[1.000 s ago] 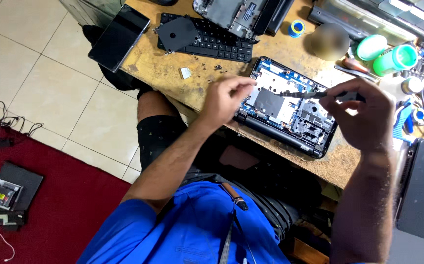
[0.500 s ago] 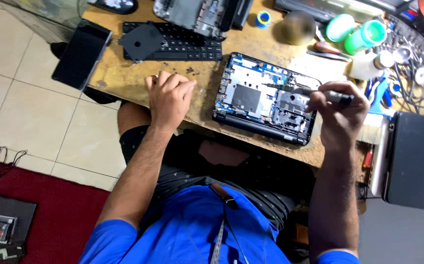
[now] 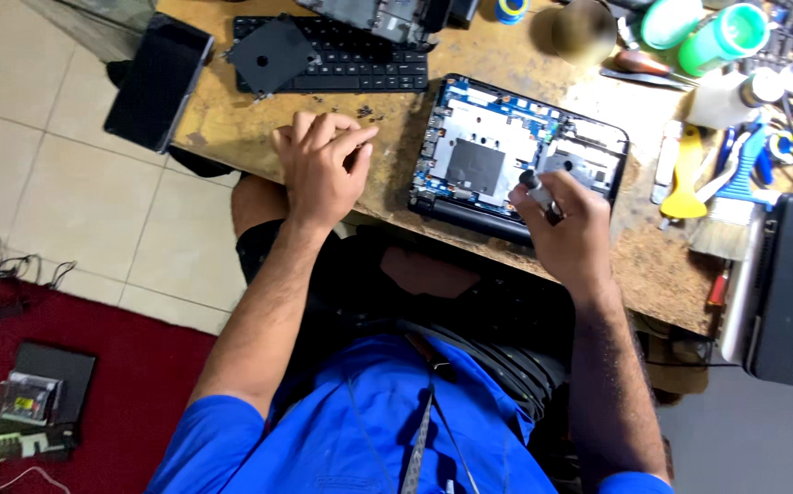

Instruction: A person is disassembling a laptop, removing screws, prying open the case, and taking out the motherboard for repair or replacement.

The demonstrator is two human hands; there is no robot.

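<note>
A black keyboard (image 3: 342, 57) lies along the worktop's (image 3: 653, 274) far edge, green cups (image 3: 703, 32) at its far right corner, a brush (image 3: 721, 224) and yellow scraper (image 3: 686, 178) near its right edge.

An opened laptop (image 3: 506, 155), circuit board exposed, is laid flat at the desk's (image 3: 396, 197) near edge; a screwdriver (image 3: 539, 194) is held tilted above it.

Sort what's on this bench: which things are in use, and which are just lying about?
In use:
right hand gripping screwdriver
opened laptop
left hand by small screws

Lying about:
keyboard
yellow scraper
paintbrush
green cups
</note>
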